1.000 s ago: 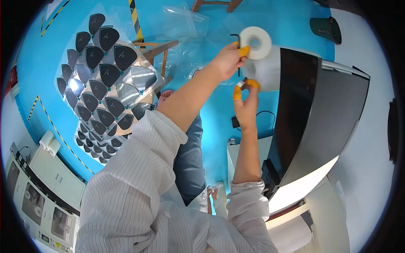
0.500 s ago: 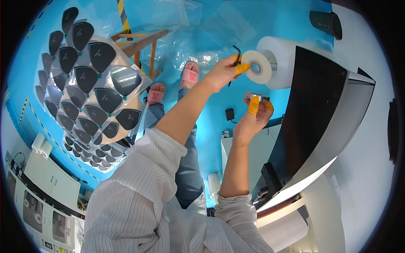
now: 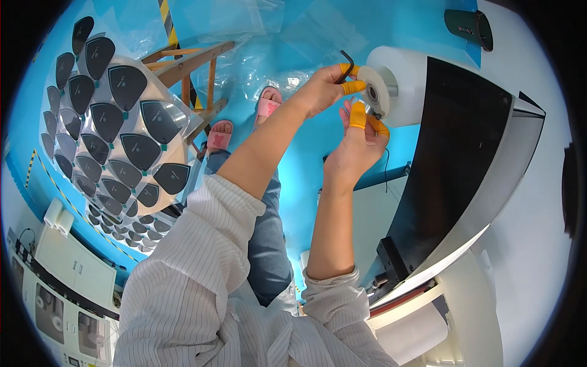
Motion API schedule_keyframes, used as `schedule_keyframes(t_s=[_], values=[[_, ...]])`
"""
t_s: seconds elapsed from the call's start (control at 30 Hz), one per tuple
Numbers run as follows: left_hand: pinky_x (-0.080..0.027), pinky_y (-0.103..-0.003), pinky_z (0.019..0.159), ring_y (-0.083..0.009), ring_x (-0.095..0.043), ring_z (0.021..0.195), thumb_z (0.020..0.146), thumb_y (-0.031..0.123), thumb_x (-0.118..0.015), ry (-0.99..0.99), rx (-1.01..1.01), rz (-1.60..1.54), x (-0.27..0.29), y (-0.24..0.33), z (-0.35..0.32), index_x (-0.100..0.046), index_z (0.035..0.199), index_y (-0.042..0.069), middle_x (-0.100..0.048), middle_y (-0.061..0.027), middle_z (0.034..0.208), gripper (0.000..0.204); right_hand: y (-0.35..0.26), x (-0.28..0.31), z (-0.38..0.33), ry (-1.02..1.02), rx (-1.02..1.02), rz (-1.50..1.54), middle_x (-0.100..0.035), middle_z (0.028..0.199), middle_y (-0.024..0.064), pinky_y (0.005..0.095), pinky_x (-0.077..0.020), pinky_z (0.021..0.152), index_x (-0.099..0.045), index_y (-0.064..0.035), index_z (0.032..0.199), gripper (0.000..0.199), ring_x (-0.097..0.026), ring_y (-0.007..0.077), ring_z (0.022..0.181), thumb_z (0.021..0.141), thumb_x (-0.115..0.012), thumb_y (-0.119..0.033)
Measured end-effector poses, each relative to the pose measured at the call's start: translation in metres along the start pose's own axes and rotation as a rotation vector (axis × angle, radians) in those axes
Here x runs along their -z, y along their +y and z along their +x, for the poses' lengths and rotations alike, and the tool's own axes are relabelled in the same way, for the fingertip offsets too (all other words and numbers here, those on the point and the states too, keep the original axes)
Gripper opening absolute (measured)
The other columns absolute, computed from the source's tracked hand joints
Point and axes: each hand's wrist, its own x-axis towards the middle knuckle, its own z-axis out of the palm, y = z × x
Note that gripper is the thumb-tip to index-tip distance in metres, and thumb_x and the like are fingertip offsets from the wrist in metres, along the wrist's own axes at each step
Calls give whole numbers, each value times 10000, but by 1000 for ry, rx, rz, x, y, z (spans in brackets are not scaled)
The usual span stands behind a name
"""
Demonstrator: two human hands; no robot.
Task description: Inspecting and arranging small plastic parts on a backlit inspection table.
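Slanting upward, bent leftward atop, hex key (image 3: 350, 68) gripped by left hand (image 3: 324, 92); right hand (image 3: 357, 148) pinching metal piece (image 3: 375, 114)

this looks like a workshop or small production room. black-and-yellow striped tape (image 3: 169, 24) runs across the bright blue floor (image 3: 309, 165), and a large machine with a dark panel (image 3: 455, 153) carries a thick white roll (image 3: 409, 92) on its side. windowed equipment (image 3: 49, 312) and a plain white cabinet (image 3: 67, 257) line the lower left. dark fan-shaped pieces (image 3: 127, 84) lie in quantity on clear film (pink sandals (image 3: 218, 140) lend a homely touch).
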Motion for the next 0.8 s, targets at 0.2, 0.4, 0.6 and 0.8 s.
schedule_keyframes(t_s=[0.2, 0.4, 0.6, 0.8], values=[[-450, -235, 771, -77, -554, 875, 875, 136, -646, -51, 42, -118, -3, 2, 9, -602, 1139, 74, -628, 12, 979, 275, 6, -13, 4, 61, 66, -11, -584, 1016, 181, 290, -528, 826, -405, 101, 1044, 339, -621, 192, 928, 859, -633, -67], [-439, -221, 671, -70, -531, 775, 865, 155, -640, 237, 15, -181, -27, -4, 0, -606, 1093, 73, -589, 5, 877, 246, 5, -24, 20, 101, 55, 123, -556, 1043, 164, 288, -506, 798, -393, 97, 1057, 364, -596, 184, 911, 856, -639, -80], [-396, -211, 593, -58, -478, 681, 886, 156, -572, 430, 57, -69, -14, -3, -44, -587, 1068, 28, -601, -22, 897, 223, -5, -38, 19, 325, -74, -65, -562, 1003, 123, 288, -490, 741, -473, 67, 1026, 334, -561, 180, 894, 848, -665, -139], [-451, -240, 726, -114, -566, 869, 867, 131, -571, 344, 36, 180, -34, 37, -48, -590, 1079, -13, -627, -63, 972, 256, -11, -30, 30, 209, -297, 269, -527, 902, 105, 285, -479, 759, -426, 50, 938, 368, -546, 158, 839, 819, -716, -143]])
